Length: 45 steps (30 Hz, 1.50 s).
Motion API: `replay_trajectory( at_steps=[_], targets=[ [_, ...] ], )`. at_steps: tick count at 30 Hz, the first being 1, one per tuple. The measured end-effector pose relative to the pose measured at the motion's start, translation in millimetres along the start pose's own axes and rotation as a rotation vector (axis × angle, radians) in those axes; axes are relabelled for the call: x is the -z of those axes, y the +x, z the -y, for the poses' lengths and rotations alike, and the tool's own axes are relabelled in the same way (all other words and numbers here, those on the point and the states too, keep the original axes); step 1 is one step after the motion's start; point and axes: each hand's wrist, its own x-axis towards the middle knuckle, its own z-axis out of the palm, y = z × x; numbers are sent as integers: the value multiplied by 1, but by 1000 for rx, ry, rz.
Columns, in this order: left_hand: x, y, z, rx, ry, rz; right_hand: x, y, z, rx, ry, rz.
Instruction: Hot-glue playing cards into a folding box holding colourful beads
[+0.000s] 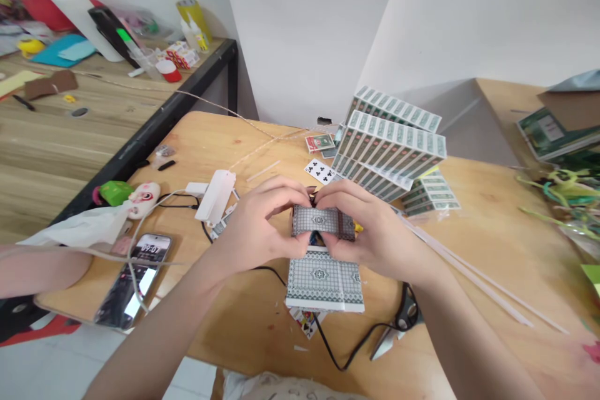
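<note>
Two bare hands meet over a wooden bench [469, 212], pinching a small folded piece made of patterned playing cards [322, 222]. The left hand [255, 228] grips its left end, fingers closed narrow around it; the right hand [375, 228] holds the right end the same way, thumbs touching on top. Just below, a larger glued block of card backs [324, 281] lies flat on the bench. Behind the hands rises a fanned stack of card boxes [391, 144], with a seven of clubs [319, 170] beside it. A smartphone [135, 278] and a white charger [215, 195] sit to the left.
</note>
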Motion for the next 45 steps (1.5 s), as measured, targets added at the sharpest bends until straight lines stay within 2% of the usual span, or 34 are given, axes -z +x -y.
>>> replay_trajectory(
  at_steps=[6,13,27,37,42,45],
  targets=[
    [-1,0,0,24,-21,1,1,-3,2,2,-13,-6],
    [-2,-1,0,14,-45,-1,0,-7,-1,-107,7,-84],
    [-1,-1,0,16,-72,-6,-5,-10,-8,27,1,-108],
    [7,1,1,138,-166,201,-5,-10,-4,15,-27,-101],
    [10,4,0,163,-140,200,-5,-9,-4,-2,-20,-132],
    [11,6,-2,177,-94,183,-3,-9,-3,-59,-8,-101]
  ],
)
